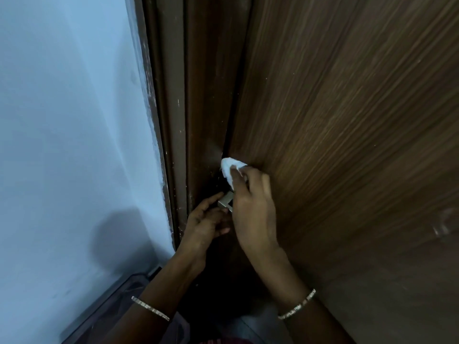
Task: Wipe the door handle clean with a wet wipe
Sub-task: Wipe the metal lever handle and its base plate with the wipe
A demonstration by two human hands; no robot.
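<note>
Door handle, a squared metal lever on the wooden door, sits just below the wet wipe. Right hand pinches the wipe and is nearer; the lever lies just left of its palm (long axis mostly hidden). Left hand curls loosely beneath the handle, index fingertip touching it.

One view only, from the head, so no second view shares any part of the scene. It looks forward and steeply down, close up against a door that fills the frame from 12 to 5 o'clock. The frame runs from 12 toward 6, and the wall takes 7 to 11. Both hands sit just below centre, forearms entering from 6. The wide lens bends the straight edges.
</note>
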